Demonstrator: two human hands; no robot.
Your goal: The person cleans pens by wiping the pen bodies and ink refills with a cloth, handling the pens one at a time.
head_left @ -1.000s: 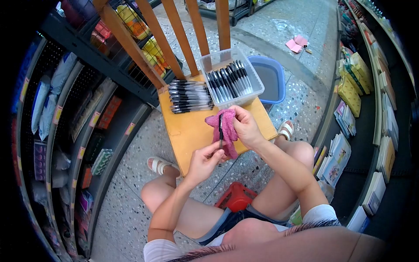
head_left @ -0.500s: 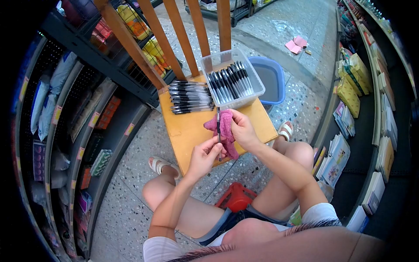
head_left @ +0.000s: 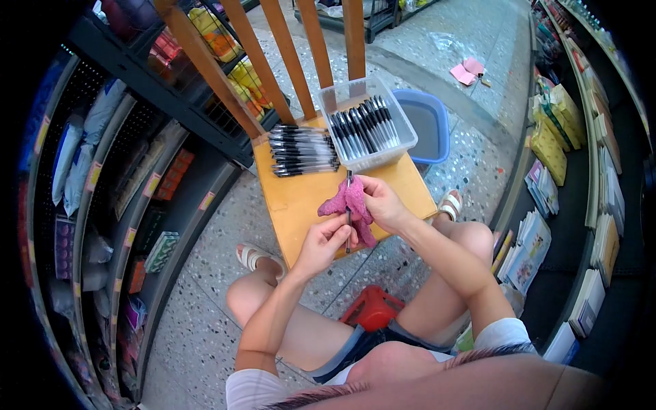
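My left hand [head_left: 324, 240] pinches the lower part of a black pen [head_left: 349, 236] held upright above the chair's front edge. My right hand [head_left: 384, 203] grips a pink cloth [head_left: 334, 206], which is folded around the pen's upper part. Just beyond my hands, on the yellow wooden chair [head_left: 284, 205], stands a clear plastic box [head_left: 383, 161] with several black-and-clear pens [head_left: 364, 128] leaning inside. To its left on the seat lies a stack of similar pens [head_left: 301, 150], side by side.
A blue basin [head_left: 442, 137] of greyish water sits behind the chair at the right. Below my hands is a red plastic stool [head_left: 372, 307]. Stocked shelves stand on the left [head_left: 205, 198] and right [head_left: 591, 198]. Pink paper [head_left: 467, 71] lies on the floor.
The pink cloth has closed around the pen's upper part, which was showing in front of it before. My right hand has shifted slightly. The whole view has moved a little.
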